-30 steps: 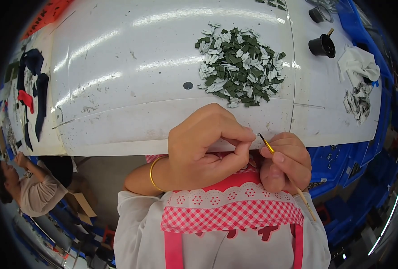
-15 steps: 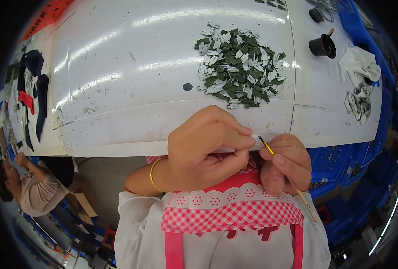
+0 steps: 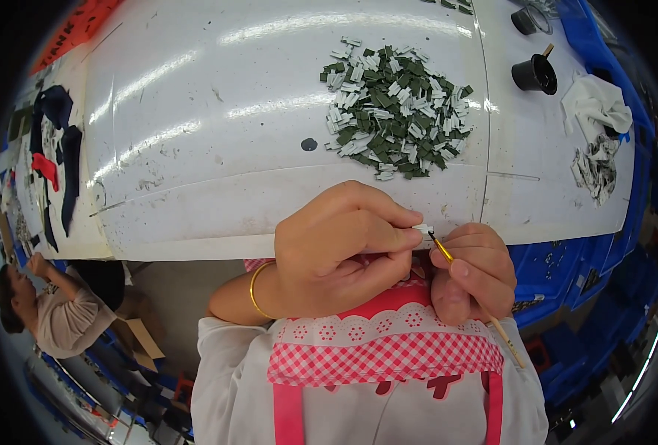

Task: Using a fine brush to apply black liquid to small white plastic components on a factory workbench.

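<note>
Between its thumb and index finger my left hand (image 3: 347, 248) pinches a small white piece (image 3: 422, 229), mostly covered by the fingertips. My right hand (image 3: 477, 271) grips a thin paintbrush (image 3: 442, 249) with a gold ferrule and a pale wooden handle. The dark brush tip touches or nearly touches the white piece's right end; which one I cannot tell. Both hands are at the table's near edge, in front of my apron. Beyond them lies a pile of small flat pieces (image 3: 399, 111), some white side up and others dark green.
On the white table (image 3: 218, 170) stand a black cup (image 3: 534, 75) with a stick in it and another dark cup (image 3: 529, 20). A white cloth (image 3: 596, 104) and a stained, crumpled wad (image 3: 596, 170) lie at right. Blue bins (image 3: 559, 271) flank the table. Another person (image 3: 58, 304) works at far left.
The left hand has shifted slightly, and more of the white piece shows beyond its fingertips. The brush tip has moved a little down and right. Both grips stay the same.
</note>
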Demonstrator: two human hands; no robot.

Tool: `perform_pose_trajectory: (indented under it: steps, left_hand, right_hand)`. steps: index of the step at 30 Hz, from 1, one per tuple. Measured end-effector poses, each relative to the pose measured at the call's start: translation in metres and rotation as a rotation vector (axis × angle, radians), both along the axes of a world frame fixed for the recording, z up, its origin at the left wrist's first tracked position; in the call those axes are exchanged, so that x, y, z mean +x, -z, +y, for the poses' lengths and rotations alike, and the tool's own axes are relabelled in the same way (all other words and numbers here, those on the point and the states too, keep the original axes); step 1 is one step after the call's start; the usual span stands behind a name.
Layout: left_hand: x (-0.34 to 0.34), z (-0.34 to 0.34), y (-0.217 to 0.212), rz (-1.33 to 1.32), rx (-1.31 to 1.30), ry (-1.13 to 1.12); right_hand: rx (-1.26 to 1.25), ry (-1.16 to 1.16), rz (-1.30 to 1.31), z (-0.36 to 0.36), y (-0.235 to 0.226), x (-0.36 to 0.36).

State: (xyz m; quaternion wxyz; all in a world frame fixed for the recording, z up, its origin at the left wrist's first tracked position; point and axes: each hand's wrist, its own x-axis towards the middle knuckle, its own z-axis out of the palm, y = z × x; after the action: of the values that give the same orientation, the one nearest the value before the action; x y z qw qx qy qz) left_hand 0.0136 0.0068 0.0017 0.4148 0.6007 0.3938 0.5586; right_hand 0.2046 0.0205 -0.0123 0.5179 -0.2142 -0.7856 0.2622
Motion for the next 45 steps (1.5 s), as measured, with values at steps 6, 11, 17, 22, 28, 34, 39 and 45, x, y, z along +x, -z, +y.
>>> perform_pose_trajectory:
  steps: [6, 11, 17, 22, 28, 34, 39, 45]
  left_hand:
    - [-0.0004, 0.0005, -0.0004, 0.003, -0.005, 0.0]
    - [0.0002, 0.0005, -0.0011, -0.009, -0.013, -0.005]
    - [0.0006, 0.0037, -0.0023, -0.033, -0.04, -0.022]
    - [-0.0011, 0.0064, -0.0032, -0.039, -0.033, -0.019]
    - [-0.0016, 0.0058, -0.0086, -0.069, -0.115, -0.025]
    - [-0.0027, 0.007, -0.006, -0.096, -0.112, -0.023]
    - [-0.0036, 0.0033, -0.009, -0.087, -0.202, 0.012]
    - [-0.0053, 0.0043, -0.0083, -0.057, -0.16, 0.029]
  right_hand:
    - [0.013, 0.011, 0.021, -0.0002, 0.0019, -0.0006]
    - [0.002, 0.004, 0.02, -0.0005, 0.0017, 0.0015]
    - [-0.019, 0.025, 0.069, -0.0022, 0.0034, 0.0007]
    - [-0.054, 0.062, 0.159, -0.0034, 0.0046, -0.0006]
    - [-0.123, 0.05, 0.214, -0.0027, 0.0036, 0.0013]
    - [-0.116, 0.003, 0.185, -0.0012, 0.0032, 0.0039]
    - [-0.039, -0.027, 0.065, 0.0032, 0.0011, -0.0005]
    - [-0.051, -0.049, 0.072, 0.0046, 0.0003, -0.0018]
